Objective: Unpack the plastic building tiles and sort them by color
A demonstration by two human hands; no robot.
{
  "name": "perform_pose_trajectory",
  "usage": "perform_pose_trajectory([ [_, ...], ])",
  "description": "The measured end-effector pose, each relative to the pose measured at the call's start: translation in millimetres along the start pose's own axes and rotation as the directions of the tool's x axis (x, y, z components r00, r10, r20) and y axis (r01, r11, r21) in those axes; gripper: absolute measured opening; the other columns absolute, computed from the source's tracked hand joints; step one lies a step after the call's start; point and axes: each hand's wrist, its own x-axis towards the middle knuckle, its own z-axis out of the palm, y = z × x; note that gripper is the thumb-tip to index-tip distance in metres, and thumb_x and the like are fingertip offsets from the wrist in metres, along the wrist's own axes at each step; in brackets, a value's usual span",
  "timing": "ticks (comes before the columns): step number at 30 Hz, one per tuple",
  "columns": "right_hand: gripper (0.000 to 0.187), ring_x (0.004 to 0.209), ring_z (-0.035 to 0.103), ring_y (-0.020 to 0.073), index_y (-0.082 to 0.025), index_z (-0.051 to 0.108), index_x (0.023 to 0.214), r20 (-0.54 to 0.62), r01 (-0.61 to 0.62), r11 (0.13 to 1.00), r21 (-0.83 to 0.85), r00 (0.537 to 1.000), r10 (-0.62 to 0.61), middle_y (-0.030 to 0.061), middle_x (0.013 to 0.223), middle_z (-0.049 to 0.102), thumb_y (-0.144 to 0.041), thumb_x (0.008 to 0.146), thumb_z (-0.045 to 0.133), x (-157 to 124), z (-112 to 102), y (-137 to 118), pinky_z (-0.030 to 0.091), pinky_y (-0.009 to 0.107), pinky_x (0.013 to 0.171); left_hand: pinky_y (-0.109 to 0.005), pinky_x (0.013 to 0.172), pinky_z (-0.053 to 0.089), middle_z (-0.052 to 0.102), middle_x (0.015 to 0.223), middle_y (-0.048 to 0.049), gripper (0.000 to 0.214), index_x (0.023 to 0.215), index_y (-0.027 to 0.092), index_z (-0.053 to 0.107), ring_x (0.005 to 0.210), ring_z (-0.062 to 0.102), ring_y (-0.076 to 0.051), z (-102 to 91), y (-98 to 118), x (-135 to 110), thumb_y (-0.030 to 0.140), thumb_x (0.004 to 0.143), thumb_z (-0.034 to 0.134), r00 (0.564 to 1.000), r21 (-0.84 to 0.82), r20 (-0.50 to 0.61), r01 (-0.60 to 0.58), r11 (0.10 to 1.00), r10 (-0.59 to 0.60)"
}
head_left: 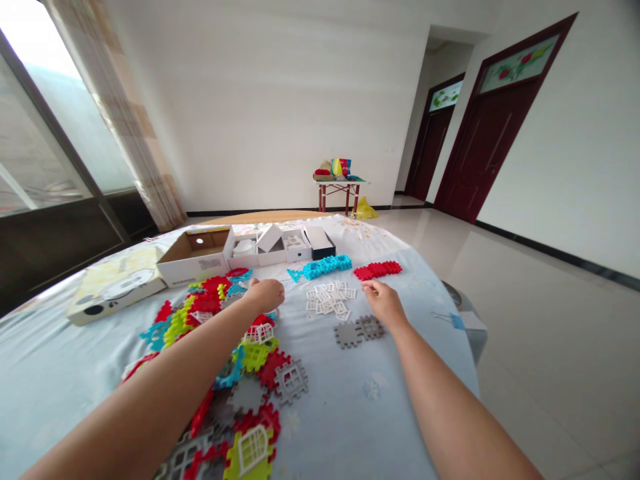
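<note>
My left hand (267, 295) is over the far end of a mixed pile of toothed plastic building pieces, its fingers curled in. Whatever those fingers hold, if anything, is hidden. My right hand (384, 301) has its fingers pressed together just below the near side of a row of red pieces (379, 269); I cannot make out anything between them. Between the hands lie a heap of white window-frame pieces (330, 300) and a row of blue pieces (327, 267). Grey square pieces (349, 335) lie beside my right wrist. A lime green piece (257, 357) sits in the pile.
An open cardboard box (187, 268) and small white boxes (299, 247) line the far side of the cloth-covered table (370, 427). A flat yellow-and-white box (117, 290) lies at the left. Past the right edge stands a stool (473, 327). A small side table (340, 182) is by the wall.
</note>
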Motion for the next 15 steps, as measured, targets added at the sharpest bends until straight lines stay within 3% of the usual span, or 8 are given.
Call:
perform_pose_trajectory([
  [4, 0.026, 0.083, 0.063, 0.0187, -0.018, 0.066, 0.093, 0.003, 0.01, 1.0, 0.0, 1.0, -0.01, 0.0069, 0.089, 0.069, -0.026, 0.08, 0.045, -0.8, -1.3, -2.7, 0.047, 0.029, 0.077, -0.037, 0.074, 0.041, 0.068, 0.078, -0.0105, 0.028, 0.078, 0.015, 0.068, 0.08, 0.06, -0.026, -4.9, -1.9, 3.1, 0.035, 0.072, 0.049, 0.999, -0.209, -0.047, 0.004, 0.978, -0.014],
  [7, 0.026, 0.083, 0.063, 0.0184, -0.018, 0.066, 0.093, 0.01, 0.008, 1.0, 0.001, 1.0, -0.008, 0.0068, 0.089, 0.069, -0.025, 0.08, 0.045, -0.2, -1.5, -2.1, 0.047, 0.029, 0.077, -0.029, 0.066, 0.044, 0.068, 0.078, -0.0082, 0.037, 0.083, 0.013, 0.068, 0.075, 0.062, -0.021, -10.7, 10.0, 7.9, 0.042, 0.074, 0.047, 0.998, -0.406, -0.053, -0.06, 0.912, 0.042],
  [11, 0.026, 0.084, 0.063, 0.0177, -0.019, 0.066, 0.093, 0.023, -0.01, 1.0, 0.005, 1.0, 0.01, 0.0064, 0.09, 0.069, -0.025, 0.08, 0.045, 1.0, -0.5, 2.4, 0.047, 0.028, 0.078, -0.026, 0.072, 0.046, 0.068, 0.095, -0.0079, 0.052, 0.111, 0.014, 0.059, 0.086, 0.061, -0.018, -24.1, 25.8, 11.1, 0.048, 0.073, 0.049, 0.988, -0.579, -0.118, -0.15, 0.801, 0.1],
  [15, 0.025, 0.084, 0.063, 0.0177, -0.019, 0.066, 0.094, 0.023, -0.014, 1.0, 0.001, 1.0, 0.014, 0.0057, 0.09, 0.069, -0.026, 0.08, 0.046, 1.4, 0.4, 6.2, 0.047, 0.029, 0.079, -0.028, 0.081, 0.044, 0.066, 0.103, -0.0084, 0.057, 0.114, 0.015, 0.058, 0.091, 0.06, -0.019, -41.0, 6.9, 2.7, 0.05, 0.07, 0.054, 0.98, -0.609, -0.195, -0.157, 0.778, 0.046],
])
